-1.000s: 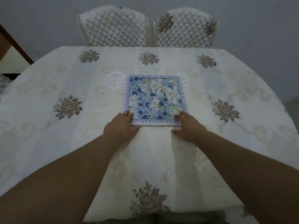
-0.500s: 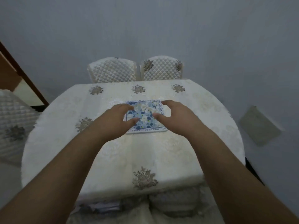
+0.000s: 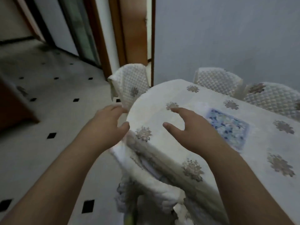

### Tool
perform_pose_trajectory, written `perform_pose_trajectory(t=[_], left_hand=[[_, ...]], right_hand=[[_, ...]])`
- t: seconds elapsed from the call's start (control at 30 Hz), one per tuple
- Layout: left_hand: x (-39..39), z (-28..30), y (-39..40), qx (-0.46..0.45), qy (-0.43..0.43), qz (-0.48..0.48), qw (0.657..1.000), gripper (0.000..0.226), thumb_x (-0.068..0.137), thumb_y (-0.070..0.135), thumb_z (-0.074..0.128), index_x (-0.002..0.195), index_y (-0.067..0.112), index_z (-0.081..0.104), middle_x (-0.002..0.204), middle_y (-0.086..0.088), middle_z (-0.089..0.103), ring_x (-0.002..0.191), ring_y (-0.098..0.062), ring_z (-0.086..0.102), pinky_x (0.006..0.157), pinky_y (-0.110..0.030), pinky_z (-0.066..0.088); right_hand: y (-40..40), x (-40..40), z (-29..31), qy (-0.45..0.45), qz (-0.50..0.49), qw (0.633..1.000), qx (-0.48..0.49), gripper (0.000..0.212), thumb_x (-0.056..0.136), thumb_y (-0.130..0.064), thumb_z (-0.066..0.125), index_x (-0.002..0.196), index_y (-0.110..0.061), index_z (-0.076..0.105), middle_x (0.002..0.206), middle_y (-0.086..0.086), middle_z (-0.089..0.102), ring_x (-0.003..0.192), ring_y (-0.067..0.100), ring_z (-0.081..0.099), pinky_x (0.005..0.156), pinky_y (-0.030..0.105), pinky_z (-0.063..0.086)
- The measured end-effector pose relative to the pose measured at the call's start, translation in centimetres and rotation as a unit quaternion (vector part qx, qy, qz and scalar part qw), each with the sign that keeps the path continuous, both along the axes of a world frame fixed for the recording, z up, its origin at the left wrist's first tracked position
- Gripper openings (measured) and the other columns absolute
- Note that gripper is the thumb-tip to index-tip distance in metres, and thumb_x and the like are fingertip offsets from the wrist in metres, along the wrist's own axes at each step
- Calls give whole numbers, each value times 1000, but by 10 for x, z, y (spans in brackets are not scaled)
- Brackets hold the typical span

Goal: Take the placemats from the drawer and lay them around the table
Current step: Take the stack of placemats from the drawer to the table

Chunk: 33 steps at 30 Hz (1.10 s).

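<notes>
1 placemat [image 3: 227, 127] lies flat on the surface [image 3: 162, 127] at 3 o'clock of my right hand [image 3: 193, 132], just beside it; left hand [image 3: 105, 125] farther. Both sets of fingers spread wide, holding nothing.

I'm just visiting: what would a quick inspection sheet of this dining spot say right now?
Surface: oval table under a cream floral-embroidered tablecloth.
Job's things: one blue-and-white floral square placemat lying flat on it; drawer not in view.
Clutter: nothing seen.
Hands: left hand and right hand both open, holding nothing.
Cables: nothing seen.
Surroundings: white quilted chairs, wooden door frame, pale tiled floor with black diamonds.
</notes>
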<state>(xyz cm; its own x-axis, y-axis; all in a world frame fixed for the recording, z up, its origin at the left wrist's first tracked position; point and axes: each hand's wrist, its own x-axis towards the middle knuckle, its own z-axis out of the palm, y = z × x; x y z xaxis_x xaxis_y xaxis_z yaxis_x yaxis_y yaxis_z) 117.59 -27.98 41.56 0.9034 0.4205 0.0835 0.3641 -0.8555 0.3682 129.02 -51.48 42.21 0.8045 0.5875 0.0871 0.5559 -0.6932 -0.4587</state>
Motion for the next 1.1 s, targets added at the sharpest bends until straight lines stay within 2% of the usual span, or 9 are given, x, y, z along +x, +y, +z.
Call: perform_pose_trajectory(t=[0.2,0.33,0.43,0.57,0.77,0.87,0.93,1.1], left_hand=[[-177,-5,57,-3,56,213,975,56,97,58,45,149,40,39,162,14,29,147,-18,27,117,-49,33],[-282,-13,93,-29,53,334,941,57,97,60,44,151,40,38,162,12,28,145,-18,32,115,-48,35],[-352,-21,122,-40,38,404,913,57,97,59,47,150,39,40,162,12,29,145,-18,31,114,-48,36],[-442,-31,166,-46,30,470,881,57,96,57,51,148,38,43,161,13,31,145,-17,31,113,-46,37],[-577,-28,232,-34,22,571,820,55,98,53,51,149,35,44,161,10,32,145,-19,31,112,-45,34],[-638,-33,254,-38,19,618,785,53,96,54,51,146,35,48,158,10,37,142,-21,37,111,-48,39],[-671,-39,264,-50,19,645,763,53,95,56,51,143,35,49,156,10,39,139,-21,41,109,-50,42],[-726,-58,279,-86,29,713,695,53,97,53,52,146,36,45,159,12,34,144,-18,33,113,-49,38]], right_hand=[[117,-85,-3,2,180,984,-5,66,90,-64,52,148,-36,39,154,-14,41,137,10,42,111,34,37],[203,-154,1,-33,300,953,-20,63,91,-62,53,147,-34,40,151,-14,42,135,9,43,106,31,38],[270,-209,-1,-50,371,927,-38,63,92,-63,51,148,-36,39,151,-16,41,137,8,41,109,32,37],[359,-288,-7,-67,451,888,-58,63,92,-65,47,148,-38,37,153,-18,39,139,7,38,113,36,36],[482,-424,-10,-73,551,830,-47,60,95,-60,48,149,-36,36,154,-17,37,139,6,37,111,30,34],[529,-486,-13,-67,593,801,-41,58,95,-60,49,147,-39,39,153,-18,39,138,6,39,109,29,35],[558,-524,-18,-72,622,778,-42,56,95,-60,49,147,-40,40,152,-19,39,137,6,40,107,28,35],[622,-602,-41,-70,684,725,-44,55,96,-56,50,146,-38,41,151,-19,41,131,5,45,105,30,39]])
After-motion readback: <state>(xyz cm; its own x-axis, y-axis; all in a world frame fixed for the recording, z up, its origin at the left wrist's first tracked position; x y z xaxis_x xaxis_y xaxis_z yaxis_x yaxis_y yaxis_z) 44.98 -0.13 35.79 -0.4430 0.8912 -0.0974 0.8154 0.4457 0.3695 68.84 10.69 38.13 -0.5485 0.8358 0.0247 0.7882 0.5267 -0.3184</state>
